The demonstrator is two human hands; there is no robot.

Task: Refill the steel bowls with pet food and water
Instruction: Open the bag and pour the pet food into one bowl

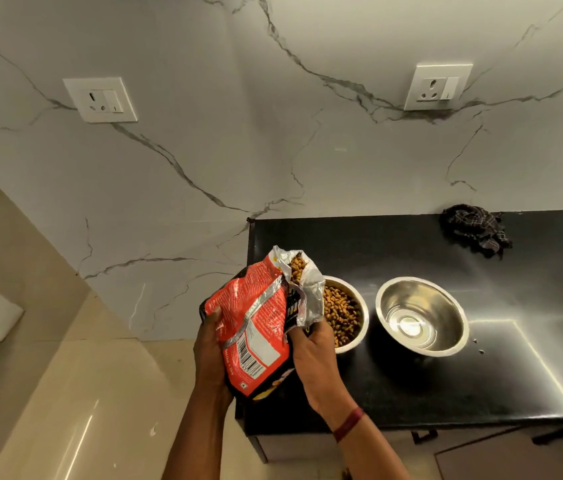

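An orange and black pet food bag (pixel 256 323) with a silver lining is held tilted over the counter's left end, its open mouth showing brown kibble. My left hand (pixel 209 344) grips the bag's left side. My right hand (pixel 311 355) grips its right side near the mouth. Just behind the bag stands a steel bowl (pixel 359 306) holding kibble (pixel 340 315), partly hidden by the bag and my right hand. To its right stands a second steel bowl (pixel 423 317) with no kibble in it; I cannot tell whether it holds water.
Both bowls stand on a black counter (pixel 481 382) against a marble wall with two sockets. A dark checked cloth (pixel 474 228) lies at the counter's back right. A few crumbs (pixel 477 345) lie right of the second bowl. Beige floor tiles spread to the left; cabinet doors are below.
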